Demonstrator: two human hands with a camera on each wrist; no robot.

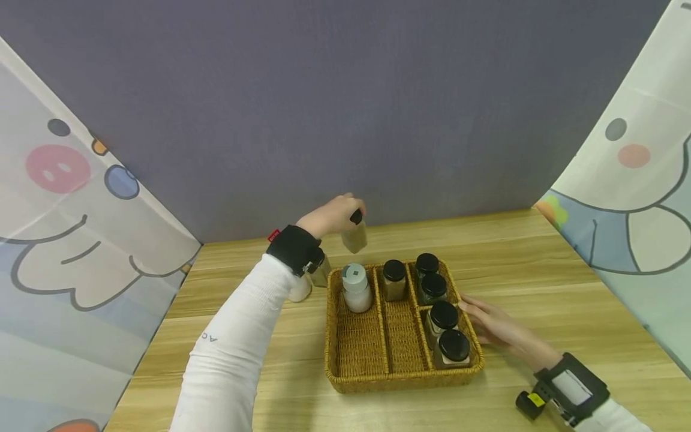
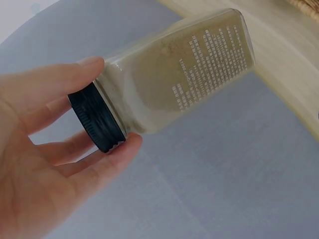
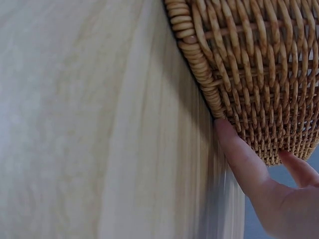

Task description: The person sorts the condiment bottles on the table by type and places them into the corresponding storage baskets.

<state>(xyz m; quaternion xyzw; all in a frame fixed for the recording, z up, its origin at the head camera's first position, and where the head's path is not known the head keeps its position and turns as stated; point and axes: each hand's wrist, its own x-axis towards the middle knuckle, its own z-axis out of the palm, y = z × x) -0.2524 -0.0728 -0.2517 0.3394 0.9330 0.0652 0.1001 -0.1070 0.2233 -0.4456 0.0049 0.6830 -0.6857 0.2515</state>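
Pinching a spice jar (image 1: 354, 236) by its cap, left hand (image 1: 330, 216) raised, right hand (image 1: 493, 324) flat, seemingly touching the wicker basket (image 1: 402, 379).

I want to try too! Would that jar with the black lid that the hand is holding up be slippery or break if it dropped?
Probably a bit slippery: the jar looks like smooth, clear glass, and the left hand pinches it only near the black lid with its fingers. It could well crack on the wooden table. It seems nearly full of powder, so likely heavy for its size.

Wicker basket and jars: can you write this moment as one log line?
left hand: holds black-lidded glass spice jar above table | right hand: fingers straight, touching woven wicker basket side
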